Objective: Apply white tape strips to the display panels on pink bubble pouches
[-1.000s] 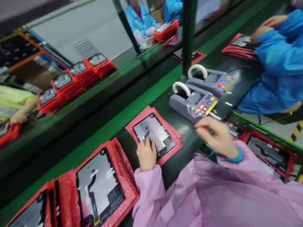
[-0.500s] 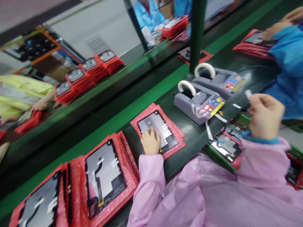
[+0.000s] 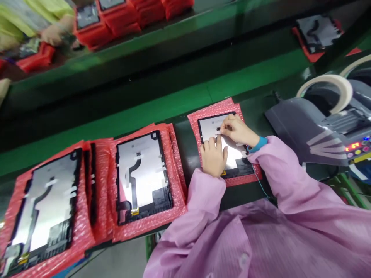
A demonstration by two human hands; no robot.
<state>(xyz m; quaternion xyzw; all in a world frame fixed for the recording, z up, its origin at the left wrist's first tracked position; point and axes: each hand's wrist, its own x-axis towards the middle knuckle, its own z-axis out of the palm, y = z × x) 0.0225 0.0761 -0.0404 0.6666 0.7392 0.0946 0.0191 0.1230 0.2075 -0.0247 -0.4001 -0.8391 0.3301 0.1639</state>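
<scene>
A display panel (image 3: 208, 124) with a silvery back and black edges lies on red bubble-wrap bags (image 3: 197, 133) at the middle of the bench. My left hand (image 3: 213, 157) rests on it, fingers stretched out over the ribbon cable, which is mostly hidden. Just above those fingertips, my right hand (image 3: 237, 130) pinches a small piece of white tape (image 3: 218, 134) against the panel, beside the cable's black end (image 3: 218, 129). Most of the tape is covered by my fingers. A blue band (image 3: 257, 144) with a thin cord circles my right wrist.
Left of my hands lie two stacks of bagged panels, one topped by a panel (image 3: 145, 154), the other by another panel (image 3: 55, 185). A grey tape dispenser (image 3: 295, 119) with a tape roll stands right. Across the green strip are red stacks (image 3: 121, 17) and a co-worker's hand (image 3: 53, 34).
My right hand has moved left from beside the dispensers to the panel, bringing the tape. My left hand stays on the panel. The view has swung closer and leftward.
</scene>
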